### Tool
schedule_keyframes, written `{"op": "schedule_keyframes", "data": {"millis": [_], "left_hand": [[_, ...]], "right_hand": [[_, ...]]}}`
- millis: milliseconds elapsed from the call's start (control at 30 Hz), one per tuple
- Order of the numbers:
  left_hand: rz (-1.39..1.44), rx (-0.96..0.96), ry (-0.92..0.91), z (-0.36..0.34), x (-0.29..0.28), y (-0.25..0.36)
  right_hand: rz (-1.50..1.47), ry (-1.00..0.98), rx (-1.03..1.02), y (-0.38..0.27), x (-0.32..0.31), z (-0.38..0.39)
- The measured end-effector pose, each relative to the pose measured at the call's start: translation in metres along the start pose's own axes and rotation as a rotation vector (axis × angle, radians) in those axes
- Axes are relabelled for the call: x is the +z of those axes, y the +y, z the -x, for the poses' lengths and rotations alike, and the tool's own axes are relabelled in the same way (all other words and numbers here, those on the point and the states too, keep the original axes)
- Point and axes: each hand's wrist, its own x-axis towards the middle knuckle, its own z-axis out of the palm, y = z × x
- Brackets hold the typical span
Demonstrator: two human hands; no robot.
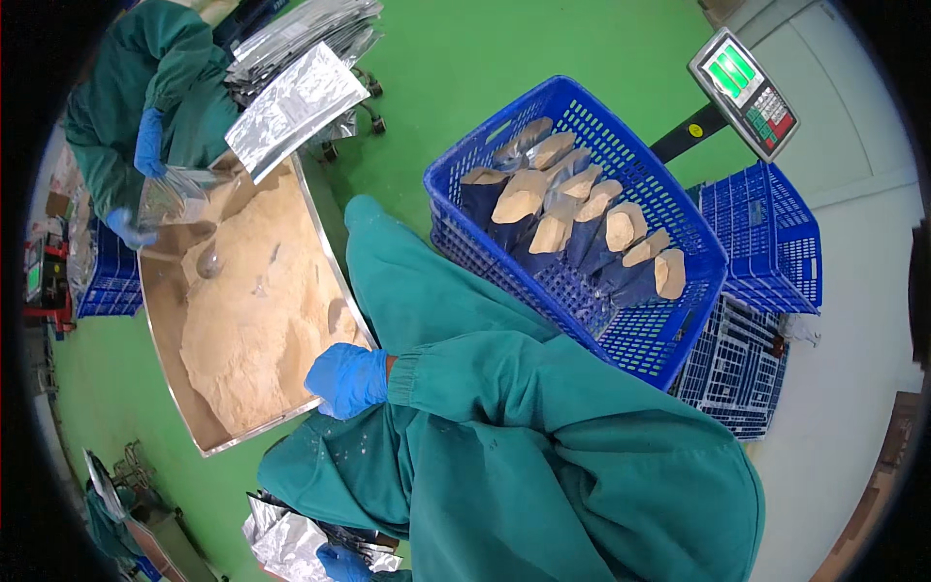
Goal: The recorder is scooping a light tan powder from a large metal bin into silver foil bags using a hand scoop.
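My right hand (349, 381), in a blue glove, is closed at the near rim of a metal tray (254, 434) heaped with pale tan powder (257, 310). Its fingers are curled, and what they hold, if anything, is hidden. Low in the picture, my left hand (341, 564), also gloved, is closed on a silver foil bag (380, 560) beside a crumpled pile of foil bags (291, 543). The lower edge cuts off part of that hand. White specks dot my green trouser leg.
Right of my knee, a blue crate (679, 351) holds several open bags (555, 231) of powder. A scale display (742, 82) stands behind it, near another crate (761, 233). Across the tray, a co-worker's gloved hands (150, 143) hold a clear container (175, 199). Foil bags (296, 112) are stacked nearby.
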Motion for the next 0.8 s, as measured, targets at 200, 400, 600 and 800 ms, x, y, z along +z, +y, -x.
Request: {"op": "schedule_keyframes", "data": {"millis": [200, 400, 600, 800], "left_hand": [[-0.085, -0.479, -0.192, -0.018, -0.025, 0.014], [0.548, -0.372, -0.16, -0.015, -0.007, -0.002], [0.727, -0.71, -0.256, -0.02, 0.007, -0.025], [0.385, -0.64, 0.369, -0.08, -0.066, 0.002]], "right_hand": [[-0.007, -0.057, 0.047, -0.002, -0.002, 0.004], [-0.022, 0.018, -0.042, -0.001, -0.012, 0.008], [-0.023, -0.124, 0.019, -0.007, -0.021, 0.005], [0.048, -0.034, -0.086, -0.03, -0.045, -0.017]]}}
